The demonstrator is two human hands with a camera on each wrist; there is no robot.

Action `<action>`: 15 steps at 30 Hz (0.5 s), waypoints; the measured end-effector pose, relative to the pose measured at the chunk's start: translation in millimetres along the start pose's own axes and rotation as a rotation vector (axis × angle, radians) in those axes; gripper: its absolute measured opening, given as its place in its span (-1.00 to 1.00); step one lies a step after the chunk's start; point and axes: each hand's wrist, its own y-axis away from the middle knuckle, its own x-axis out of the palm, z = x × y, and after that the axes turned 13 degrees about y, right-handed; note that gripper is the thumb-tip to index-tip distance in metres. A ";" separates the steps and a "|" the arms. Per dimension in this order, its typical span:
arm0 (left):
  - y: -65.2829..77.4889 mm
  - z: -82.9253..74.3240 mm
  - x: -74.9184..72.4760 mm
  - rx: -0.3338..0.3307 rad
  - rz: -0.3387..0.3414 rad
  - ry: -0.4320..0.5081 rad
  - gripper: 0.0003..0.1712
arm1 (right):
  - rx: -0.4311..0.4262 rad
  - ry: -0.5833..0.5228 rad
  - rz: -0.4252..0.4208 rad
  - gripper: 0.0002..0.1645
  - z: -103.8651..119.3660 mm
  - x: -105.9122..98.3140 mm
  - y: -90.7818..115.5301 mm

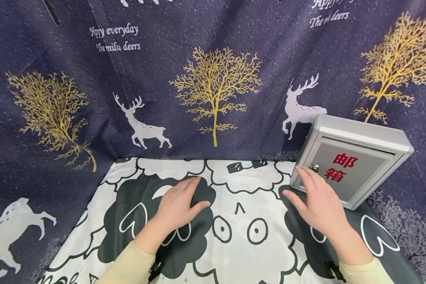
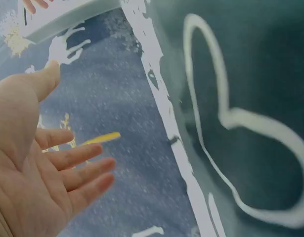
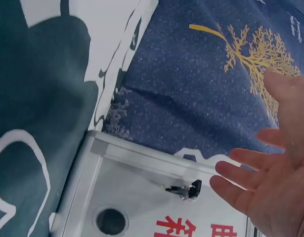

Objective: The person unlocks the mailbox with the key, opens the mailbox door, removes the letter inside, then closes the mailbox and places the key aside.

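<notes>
A silver-grey metal mailbox with red characters on its door stands at the right side of the cloth-covered table. A small lock with a key in it sits on the door's left edge. My right hand is in front of the mailbox, fingers extended and thumb spread, overlapping the door's lower left in the head view. In the right wrist view its fingers point toward the lock, and a round dark window shows in the door. My left hand hovers over the left part of the cloth, fingers straight, holding nothing.
A black-and-white cartoon sheep cloth covers the table. Behind and beside it hangs a dark blue curtain printed with golden trees and white deer. The mailbox stands close to the curtain at the back right.
</notes>
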 end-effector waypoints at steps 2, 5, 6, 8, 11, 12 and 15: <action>-6.3 -6.6 0.7 0.002 -0.010 0.018 0.00 | 0.013 -0.007 -0.008 0.00 -2.2 -0.8 -0.7; -16.4 -17.2 2.7 0.005 -0.016 0.055 -0.05 | 0.049 -0.011 -0.019 -0.04 -7.5 -2.4 -0.9; -19.7 -20.8 3.4 0.002 -0.013 0.069 -0.06 | 0.058 -0.010 -0.029 -0.05 -9.6 -3.0 -0.5; -25.8 -27.7 5.2 0.005 -0.008 0.090 -0.07 | 0.084 -0.005 -0.053 -0.10 -13.6 -4.4 1.4; -34.5 -36.3 9.9 0.014 -0.005 0.110 -0.08 | 0.126 0.002 -0.111 -0.18 -20.8 -6.2 5.6; -37.2 -39.0 11.6 0.012 -0.005 0.118 -0.09 | 0.140 0.004 -0.128 -0.20 -23.2 -6.8 7.1; -44.8 -45.3 17.6 0.005 -0.004 0.143 -0.09 | 0.187 0.008 -0.154 -0.27 -30.1 -8.3 11.6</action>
